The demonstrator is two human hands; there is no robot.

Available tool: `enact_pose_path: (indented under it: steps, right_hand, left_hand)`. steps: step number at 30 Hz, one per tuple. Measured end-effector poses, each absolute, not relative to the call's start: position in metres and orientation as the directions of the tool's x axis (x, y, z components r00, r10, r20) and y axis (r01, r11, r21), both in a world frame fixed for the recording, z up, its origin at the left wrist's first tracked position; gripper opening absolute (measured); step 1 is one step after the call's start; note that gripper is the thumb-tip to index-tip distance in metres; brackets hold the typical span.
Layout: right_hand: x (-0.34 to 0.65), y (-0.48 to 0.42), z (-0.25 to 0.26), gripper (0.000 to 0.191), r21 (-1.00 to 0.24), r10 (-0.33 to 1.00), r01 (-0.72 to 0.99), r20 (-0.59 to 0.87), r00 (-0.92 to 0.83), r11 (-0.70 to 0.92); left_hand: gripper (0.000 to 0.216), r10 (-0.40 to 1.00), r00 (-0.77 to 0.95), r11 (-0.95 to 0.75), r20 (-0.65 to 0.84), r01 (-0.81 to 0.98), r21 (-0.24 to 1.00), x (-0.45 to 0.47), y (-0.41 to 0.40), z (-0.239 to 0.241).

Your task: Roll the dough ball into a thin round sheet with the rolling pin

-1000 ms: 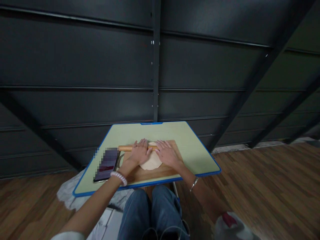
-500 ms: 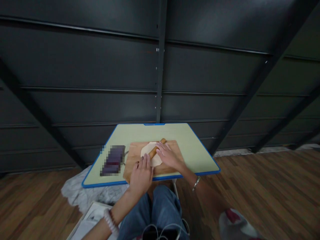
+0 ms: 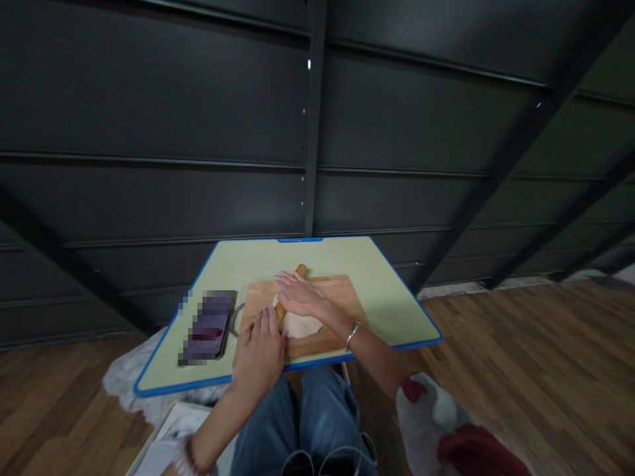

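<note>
A wooden rolling pin [image 3: 301,270] lies slantwise over a thin pale sheet of dough [image 3: 301,326] on a wooden board [image 3: 347,301]. My right hand [image 3: 299,295] rests flat across the pin's upper part, its fingers stretched out and pointing left. Near the pin's lower end lies my left hand [image 3: 260,347], fingers straight and their tips touching it. Neither hand is wrapped round the pin. The hands hide part of the pin and the dough's left side.
The board sits on a pale green folding table [image 3: 397,311] with a blue rim. A phone [image 3: 208,327], its screen blurred out, lies left of the board. Behind the table stands a dark panelled wall [image 3: 238,198]. Pale crumpled cloth [image 3: 126,377] is at the lower left.
The rolling pin and both hands have moved left across the dough, uncovering more of its right side. My view has shifted slightly too.
</note>
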State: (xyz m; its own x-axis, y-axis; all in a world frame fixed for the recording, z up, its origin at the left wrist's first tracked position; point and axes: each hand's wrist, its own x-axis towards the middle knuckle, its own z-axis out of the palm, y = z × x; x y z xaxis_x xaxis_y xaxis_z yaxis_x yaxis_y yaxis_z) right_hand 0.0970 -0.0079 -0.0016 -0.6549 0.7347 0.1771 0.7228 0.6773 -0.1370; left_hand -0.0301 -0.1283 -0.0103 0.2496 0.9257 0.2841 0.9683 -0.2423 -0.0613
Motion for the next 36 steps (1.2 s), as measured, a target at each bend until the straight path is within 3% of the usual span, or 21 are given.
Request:
enact_pose_path:
  steps: [10,14,23,31,36]
  right_hand:
    - [0.044,0.018,-0.003,0.042,-0.116,0.76,0.753,0.177,-0.626,0.648]
    - [0.039,0.018,0.0,0.043,-0.113,0.767,0.759,0.145,-0.625,0.641]
    - [0.095,-0.024,0.002,0.037,-0.038,0.73,0.763,0.325,-0.601,0.645]
    - [0.144,-0.104,0.008,0.037,-0.049,0.793,0.838,0.356,-0.494,0.544]
    - [0.153,-0.119,0.008,0.036,-0.076,0.808,0.839,0.327,-0.49,0.539]
  left_hand:
    - [0.044,0.953,0.166,-0.177,0.253,0.984,0.021,-0.061,-0.112,-0.017]
    - [0.047,0.935,0.178,-0.171,0.307,0.984,-0.051,-0.061,-0.112,-0.017]
    - [0.047,0.897,0.231,-0.21,0.378,0.973,-0.095,-0.046,-0.13,-0.014]
    - [0.047,0.841,0.438,-0.477,0.318,0.877,0.052,-0.058,-0.116,-0.015]
    - [0.044,0.854,0.434,-0.487,0.287,0.861,0.147,-0.061,-0.096,-0.012]
